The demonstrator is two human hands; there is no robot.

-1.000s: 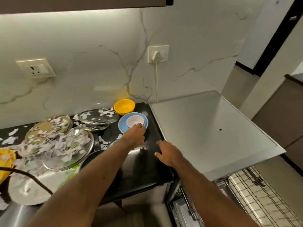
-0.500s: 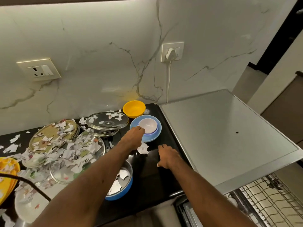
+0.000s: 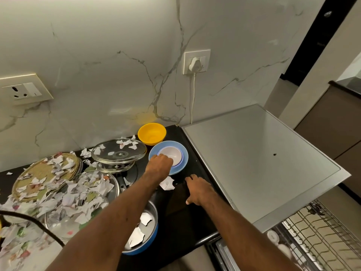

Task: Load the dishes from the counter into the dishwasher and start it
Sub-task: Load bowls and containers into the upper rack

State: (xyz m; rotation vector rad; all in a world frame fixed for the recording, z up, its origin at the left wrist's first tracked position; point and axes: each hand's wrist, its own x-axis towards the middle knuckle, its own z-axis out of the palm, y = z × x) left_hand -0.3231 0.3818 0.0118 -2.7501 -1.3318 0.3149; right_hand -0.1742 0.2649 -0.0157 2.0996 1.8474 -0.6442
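Observation:
A white bowl nests in a lilac bowl, both standing on a blue plate at the right end of the black counter. My left hand grips the near rim of the nested bowls. A yellow bowl stands behind them by the wall. My right hand rests flat on the counter, fingers spread, beside the dishwasher's grey top. The dishwasher's wire rack shows pulled out at the lower right.
Glass lids, a woven plate, steel plates and a blue-sided pan crowd the left counter under several torn paper scraps. A white cord hangs from the wall socket. A black cable crosses the lower left.
The view has shifted closer and lower. My left hand stays at the nested bowls' rim, and my right hand has kept its place on the counter.

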